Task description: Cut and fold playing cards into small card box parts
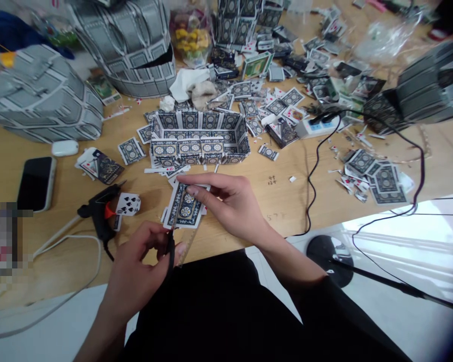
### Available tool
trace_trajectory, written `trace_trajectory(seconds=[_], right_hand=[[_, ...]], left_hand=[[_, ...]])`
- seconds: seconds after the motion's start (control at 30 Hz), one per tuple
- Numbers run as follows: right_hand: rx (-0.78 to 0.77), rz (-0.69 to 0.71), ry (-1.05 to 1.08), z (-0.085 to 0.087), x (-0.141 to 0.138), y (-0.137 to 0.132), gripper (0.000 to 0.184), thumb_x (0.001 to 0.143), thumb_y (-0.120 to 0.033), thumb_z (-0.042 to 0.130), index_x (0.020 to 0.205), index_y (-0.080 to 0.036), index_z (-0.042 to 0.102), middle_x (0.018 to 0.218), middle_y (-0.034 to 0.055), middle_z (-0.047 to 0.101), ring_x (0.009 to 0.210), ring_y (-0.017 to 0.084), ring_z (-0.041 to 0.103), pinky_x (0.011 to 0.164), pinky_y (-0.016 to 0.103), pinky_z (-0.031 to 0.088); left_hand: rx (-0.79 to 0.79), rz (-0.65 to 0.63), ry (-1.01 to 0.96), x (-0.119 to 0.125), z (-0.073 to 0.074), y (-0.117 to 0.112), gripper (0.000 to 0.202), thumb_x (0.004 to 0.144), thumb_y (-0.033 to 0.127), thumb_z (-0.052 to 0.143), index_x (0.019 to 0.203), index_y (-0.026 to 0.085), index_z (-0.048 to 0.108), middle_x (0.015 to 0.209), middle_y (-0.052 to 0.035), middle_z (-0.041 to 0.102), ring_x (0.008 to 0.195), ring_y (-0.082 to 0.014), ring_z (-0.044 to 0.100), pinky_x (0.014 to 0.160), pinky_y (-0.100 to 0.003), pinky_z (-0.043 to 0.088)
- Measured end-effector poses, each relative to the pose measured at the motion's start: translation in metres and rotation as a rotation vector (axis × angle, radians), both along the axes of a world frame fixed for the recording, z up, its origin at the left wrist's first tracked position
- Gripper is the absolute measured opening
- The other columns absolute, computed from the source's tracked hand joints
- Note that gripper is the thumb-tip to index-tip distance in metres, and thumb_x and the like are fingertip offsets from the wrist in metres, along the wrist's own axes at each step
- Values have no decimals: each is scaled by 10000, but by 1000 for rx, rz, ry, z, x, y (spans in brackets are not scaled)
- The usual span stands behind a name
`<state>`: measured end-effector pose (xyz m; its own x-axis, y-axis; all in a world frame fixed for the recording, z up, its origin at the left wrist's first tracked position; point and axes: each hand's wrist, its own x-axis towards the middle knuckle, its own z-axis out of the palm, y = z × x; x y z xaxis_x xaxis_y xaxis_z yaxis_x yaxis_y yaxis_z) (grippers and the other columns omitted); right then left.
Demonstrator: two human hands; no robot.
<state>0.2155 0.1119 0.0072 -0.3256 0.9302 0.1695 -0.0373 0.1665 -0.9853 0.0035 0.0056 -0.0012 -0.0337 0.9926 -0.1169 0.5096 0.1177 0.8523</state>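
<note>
At the near edge of the desk (287, 206): two bare hands close together around one playing card, patterned back facing up.
Left hand (141, 271): fingers and thumb curled around the black handles of a pair of scissors (171, 251).
Right hand (228, 203): pinching the card, thumb lying on its back, index finger stretched along the far edge.
Playing card (184, 211): raised over the desk between the hands, blue design with round medallions and a white border.
Blades: at the card's near edge, towards its left corner; how deep they reach, I cannot tell.
Beneath the card: a pale, ruler-like strip (189, 245), partly covered.
Just beyond the hands: an open box built of cards (189, 148), longer from side to side, hollow facing up.
Left side: a black glue gun (100, 213) with an orange trigger, a cut spade card (128, 204) touching it; further out, a phone (36, 183) and a small white case (65, 148).
Back left: two big grey woven-looking pieces, one low (45, 95), one taller (124, 40).
Right side: a white power strip (317, 126) with black plugs, and a loose heap of cards (387, 183).
Bare wood between: small handwritten figures (272, 180).
</note>
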Motion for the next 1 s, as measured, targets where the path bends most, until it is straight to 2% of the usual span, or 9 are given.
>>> trace_trajectory(seconds=[0.1, 0.2, 0.37, 0.47, 0.6, 0.7, 0.8, 0.93, 1.0], right_hand=[[9, -15, -14, 0, 1, -1, 242, 1037, -233, 719, 1239, -294, 838, 1239, 5, 848, 890, 175, 776, 670, 291, 577], [11, -28, -19, -2, 0, 0, 245, 1031, -249, 733, 1255, -291, 824, 1260, 8, 839, 724, 136, 693, 623, 290, 547], [-22, -70, 5, -5, -2, 0, 254, 1007, -266, 767, 1259, -260, 801, 1216, 29, 843, 618, 111, 593, 575, 285, 510], [-36, -86, -26, -5, -3, -1, 240, 1002, -301, 778, 1239, -268, 799, 1214, 29, 837, 613, 111, 601, 588, 292, 537], [-82, -50, 18, -6, -5, -2, 243, 990, -339, 797, 1223, -270, 789, 1201, 36, 831, 777, 158, 725, 673, 308, 591], [-131, -58, 57, -9, -7, -3, 232, 965, -347, 826, 1176, -259, 788, 1130, 33, 834, 728, 150, 706, 629, 305, 564], [-144, -83, 53, -10, -8, -4, 208, 949, -371, 845, 1117, -259, 792, 971, 7, 811, 564, 114, 565, 519, 303, 456], [-162, -113, 39, -9, -8, -5, 229, 929, -424, 867, 1074, -261, 798, 674, -39, 654, 512, 127, 464, 474, 309, 341], [-182, -114, 53, -8, -9, -5, 248, 924, -448, 871, 1066, -258, 799, 627, -46, 609, 502, 130, 436, 469, 310, 306]], left_hand=[[5, 12, 5, -1, -2, 0, 255, 847, 270, 813, 994, 239, 607, 765, 39, 680, 666, -146, 667, 652, -243, 551], [12, -14, 49, -2, -2, 1, 223, 878, 291, 791, 965, 240, 592, 767, 38, 678, 687, -153, 683, 664, -253, 546], [103, -3, 252, 0, 1, 1, 217, 906, 345, 787, 925, 239, 599, 714, 51, 645, 659, -164, 664, 676, -280, 515], [181, 17, 369, 3, 4, 2, 182, 909, 341, 778, 949, 238, 633, 707, 52, 634, 648, -167, 644, 691, -289, 495], [245, 12, 421, 4, 6, 5, 150, 923, 336, 761, 983, 247, 656, 709, 54, 625, 648, -164, 642, 686, -288, 466], [213, 3, 383, 3, 7, 6, 174, 911, 353, 773, 975, 250, 648, 687, 63, 626, 627, -161, 640, 665, -287, 461], [137, 6, 308, 3, 7, 7, 183, 909, 350, 768, 913, 240, 622, 689, 58, 635, 635, -156, 639, 669, -283, 469], [-21, 23, 86, 4, 11, 8, 198, 862, 329, 804, 883, 227, 636, 735, 37, 673, 673, -157, 656, 673, -270, 503], [-97, 59, -40, 5, 13, 8, 207, 836, 320, 826, 882, 220, 650, 774, 25, 693, 694, -153, 661, 694, -260, 529]])
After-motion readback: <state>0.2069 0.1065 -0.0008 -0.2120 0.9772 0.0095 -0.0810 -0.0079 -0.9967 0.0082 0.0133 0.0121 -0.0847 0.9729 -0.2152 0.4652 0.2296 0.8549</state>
